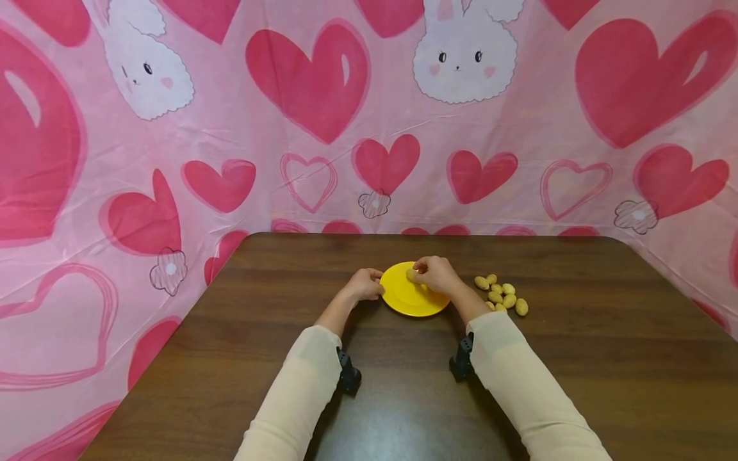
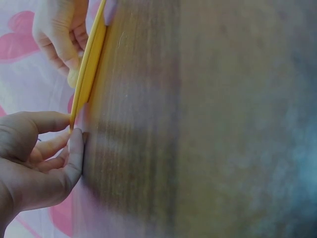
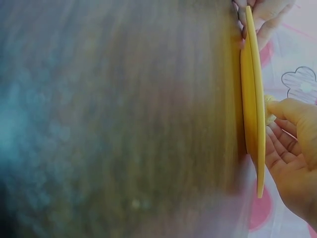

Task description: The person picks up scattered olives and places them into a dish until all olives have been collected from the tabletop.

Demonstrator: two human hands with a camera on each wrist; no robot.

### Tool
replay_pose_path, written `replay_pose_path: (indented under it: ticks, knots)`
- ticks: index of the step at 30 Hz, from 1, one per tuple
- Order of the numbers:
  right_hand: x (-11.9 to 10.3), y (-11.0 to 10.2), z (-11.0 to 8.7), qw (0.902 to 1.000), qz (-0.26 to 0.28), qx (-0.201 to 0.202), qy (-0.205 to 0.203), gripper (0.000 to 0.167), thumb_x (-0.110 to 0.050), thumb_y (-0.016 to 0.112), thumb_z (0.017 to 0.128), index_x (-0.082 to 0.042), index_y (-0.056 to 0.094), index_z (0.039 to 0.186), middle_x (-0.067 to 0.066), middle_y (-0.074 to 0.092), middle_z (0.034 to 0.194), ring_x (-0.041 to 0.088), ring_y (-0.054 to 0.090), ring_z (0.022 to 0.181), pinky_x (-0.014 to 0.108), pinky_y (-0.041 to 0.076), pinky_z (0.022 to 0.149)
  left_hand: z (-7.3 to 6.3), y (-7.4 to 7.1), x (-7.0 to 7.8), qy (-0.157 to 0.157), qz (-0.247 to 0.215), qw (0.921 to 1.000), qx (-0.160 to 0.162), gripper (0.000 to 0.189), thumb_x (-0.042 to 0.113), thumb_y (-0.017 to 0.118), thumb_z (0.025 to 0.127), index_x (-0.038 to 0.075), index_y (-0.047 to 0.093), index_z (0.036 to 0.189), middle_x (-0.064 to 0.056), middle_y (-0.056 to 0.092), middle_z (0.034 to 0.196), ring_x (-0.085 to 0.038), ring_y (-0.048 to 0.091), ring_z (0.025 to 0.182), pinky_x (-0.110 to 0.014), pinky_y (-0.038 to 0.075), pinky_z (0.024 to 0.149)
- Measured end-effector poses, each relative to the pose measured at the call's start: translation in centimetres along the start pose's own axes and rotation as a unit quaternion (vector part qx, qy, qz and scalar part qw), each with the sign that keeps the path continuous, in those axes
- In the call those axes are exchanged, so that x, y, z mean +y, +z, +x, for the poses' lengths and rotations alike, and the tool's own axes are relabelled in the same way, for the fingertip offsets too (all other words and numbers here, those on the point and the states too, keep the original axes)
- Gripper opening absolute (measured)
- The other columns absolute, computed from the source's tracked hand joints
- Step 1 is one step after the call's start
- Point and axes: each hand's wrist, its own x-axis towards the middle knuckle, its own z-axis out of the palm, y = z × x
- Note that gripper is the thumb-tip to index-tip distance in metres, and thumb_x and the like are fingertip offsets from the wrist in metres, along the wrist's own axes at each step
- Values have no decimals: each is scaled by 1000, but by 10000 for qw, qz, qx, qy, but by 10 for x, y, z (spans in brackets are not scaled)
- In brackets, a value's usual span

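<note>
A round yellow plate (image 1: 406,302) lies on the brown table in the head view. My left hand (image 1: 364,285) pinches its left rim between thumb and fingers, as the left wrist view also shows at the plate edge (image 2: 89,64). Over the plate's upper part, my right hand (image 1: 439,275) holds a small yellow-brown potato (image 1: 412,275) by the fingertips. In the right wrist view this potato (image 3: 269,109) sits right at the plate's upper face, partly hidden by the thumb.
Several more small potatoes (image 1: 509,300) lie in a loose group on the table (image 1: 259,307), right of the plate; my right forearm partly covers that group. Behind the table's far edge hangs a pink cloth (image 1: 323,186) printed with hearts and rabbits.
</note>
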Motion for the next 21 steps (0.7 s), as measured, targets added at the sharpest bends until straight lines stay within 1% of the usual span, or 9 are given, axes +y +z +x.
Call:
replay_pose_path:
  ticks: [5,11,18,21]
  knots:
    - [0,0,1,10000,-66,-14,-36,29,-21,64,88,-1,63,109,10,57,92,23,50,81,26,47,69,0,0,0,-21,-53,10000,-9,45,-5,63,79,-7,52,123,-15,56,102,-19,56,80,-29,54,73]
    - [-1,-1,0,9999,-113,-37,-14,31,-23,64,88,-2,63,111,10,58,95,23,50,82,26,49,71,0,0,0,-28,-31,10000,-5,45,-5,63,80,-6,52,123,-14,56,101,-18,55,80,-28,54,73]
    - [-1,-2,0,9994,-232,71,-230,30,-21,65,87,0,63,109,10,60,93,23,51,82,27,49,72,1,0,-1,5,-69,10000,-14,45,-5,63,79,-7,52,123,-15,56,101,-19,56,80,-29,54,72]
    - [-1,-2,0,9993,-246,96,-259,30,-19,65,87,0,64,109,10,60,93,23,51,82,28,49,73,2,0,-2,-7,-72,10000,-18,45,-5,63,79,-7,52,122,-15,57,101,-19,56,80,-29,54,72]
